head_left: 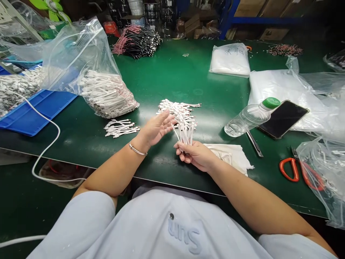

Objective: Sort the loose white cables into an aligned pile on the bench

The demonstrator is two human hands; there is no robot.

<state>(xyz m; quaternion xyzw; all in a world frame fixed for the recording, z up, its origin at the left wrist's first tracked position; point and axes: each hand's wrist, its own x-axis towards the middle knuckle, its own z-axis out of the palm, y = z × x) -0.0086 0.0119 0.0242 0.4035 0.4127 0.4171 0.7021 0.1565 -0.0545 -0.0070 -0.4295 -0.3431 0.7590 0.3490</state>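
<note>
My right hand [194, 155] is closed around a bundle of short white cable pieces [185, 132] that stand upright out of its fist. My left hand [157, 127] is open, its fingers stretched toward the top of that bundle and touching a piece there. Just behind both hands lies a loose pile of the same white pieces [178, 108] on the green table [167, 75]. A smaller heap of white pieces [120, 128] sits to the left of my left hand. A silver bracelet [137, 149] circles my left wrist.
A clear bag of white pieces [106, 94] and a blue tray [35, 111] lie at left. At right are a plastic bottle [249, 118], a phone [283, 118], red-handled scissors [299, 172], a white cloth [233, 155] and plastic bags [320, 169]. Black-and-pink wires [137, 40] lie at the back.
</note>
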